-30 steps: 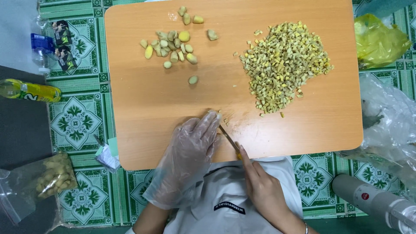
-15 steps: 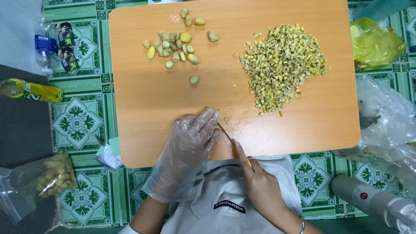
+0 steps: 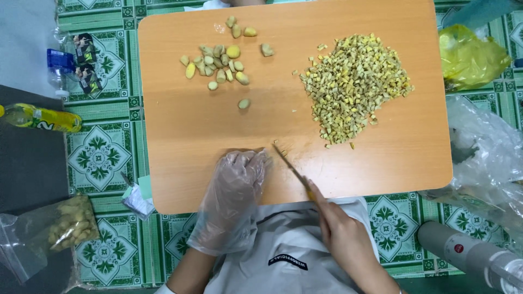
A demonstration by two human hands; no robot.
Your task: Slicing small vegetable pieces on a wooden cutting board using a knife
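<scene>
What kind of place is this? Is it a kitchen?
Probably a home food-prep spot on the floor, not a proper kitchen. A low wooden board lies on a green patterned mat; the right hand holds a knife near a pile of chopped pieces.

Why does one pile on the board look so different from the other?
The left pile is whole, rounded, smooth lumps; the right pile is small diced bits. The left pile is few and loosely scattered, with strays around it; the right pile is many bits heaped thickly. The left pile is pale yellow and beige; the right pile looks more yellow-green. Both lie on the same orange board, toward its far edge.
</scene>
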